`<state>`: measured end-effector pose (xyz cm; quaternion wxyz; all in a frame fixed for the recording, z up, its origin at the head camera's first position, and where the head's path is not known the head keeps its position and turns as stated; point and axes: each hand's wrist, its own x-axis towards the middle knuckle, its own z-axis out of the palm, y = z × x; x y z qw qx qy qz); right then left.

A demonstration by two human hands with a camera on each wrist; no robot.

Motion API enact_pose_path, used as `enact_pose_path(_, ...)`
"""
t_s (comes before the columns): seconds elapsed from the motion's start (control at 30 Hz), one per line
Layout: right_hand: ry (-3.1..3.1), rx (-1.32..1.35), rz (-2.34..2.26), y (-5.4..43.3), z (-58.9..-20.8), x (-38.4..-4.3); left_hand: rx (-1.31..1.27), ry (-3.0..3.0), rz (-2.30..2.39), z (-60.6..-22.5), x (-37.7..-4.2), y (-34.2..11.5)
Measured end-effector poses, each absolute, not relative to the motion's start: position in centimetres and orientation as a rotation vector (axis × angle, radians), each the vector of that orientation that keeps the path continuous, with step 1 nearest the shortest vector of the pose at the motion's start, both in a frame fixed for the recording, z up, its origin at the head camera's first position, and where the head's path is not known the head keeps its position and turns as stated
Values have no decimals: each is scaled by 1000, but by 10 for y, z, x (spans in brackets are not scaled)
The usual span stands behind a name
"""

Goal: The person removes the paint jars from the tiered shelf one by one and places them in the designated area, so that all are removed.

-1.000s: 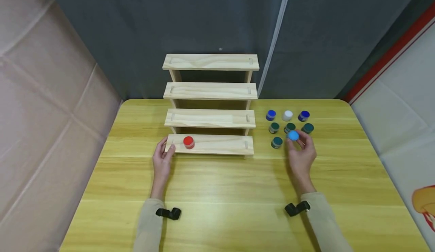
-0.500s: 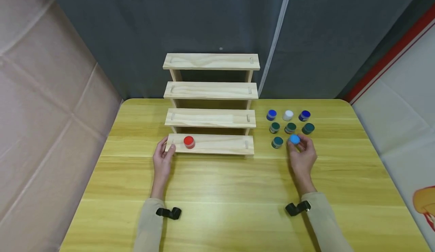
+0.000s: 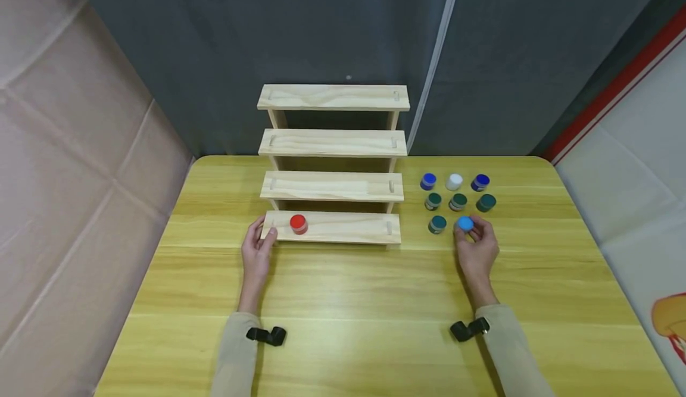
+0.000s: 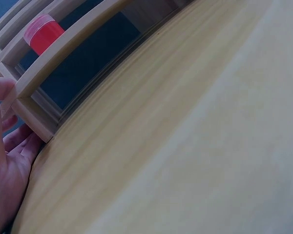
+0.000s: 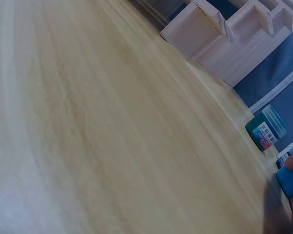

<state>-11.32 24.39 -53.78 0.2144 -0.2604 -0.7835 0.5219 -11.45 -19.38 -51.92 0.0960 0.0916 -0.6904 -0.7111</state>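
Observation:
A stepped wooden shelf [image 3: 332,143] stands at the back of the table. My left hand [image 3: 256,251] holds the left end of its lowest step, thumb over the front corner and fingers along the side. On that step, near the thumb, sits a red paint jar [image 3: 298,224], seen in the left wrist view with a clear lid. My right hand [image 3: 478,251] pinches a light blue paint jar [image 3: 465,224] between thumb and fingers. In the right wrist view this blue jar [image 5: 289,181] is right down at the tabletop, partly covered by the fingers.
Left of the blue jar stands a dark green jar [image 3: 437,224]. Behind are several more, among them a white one [image 3: 454,181] and a dark blue one [image 3: 480,183]. A dark grey partition [image 3: 300,28] rises behind the wooden table [image 3: 354,313].
My right hand has brought the light blue jar toward the front of the table and lower, away from the green jar it overlapped. The left hand has stayed on the shelf.

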Motion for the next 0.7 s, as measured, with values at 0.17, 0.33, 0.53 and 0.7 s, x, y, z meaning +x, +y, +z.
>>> enact_pose_path(0.17,-2182,-732,1439,244,-537,-113,285,-2059,-2110,-524,-116,-196)
enact_pose_path(0.33,-2186,-723,1455,245,-537,-113,309,-2050,-2093,-545,-123,-200)
enact_pose_path(0.53,-2162,-698,1463,246,-534,-111,289,-2051,-2080,-540,-121,-198)
enact_pose_path(0.7,-2094,-666,1504,245,-521,-111,300,-2052,-2115,-529,-118,-197)
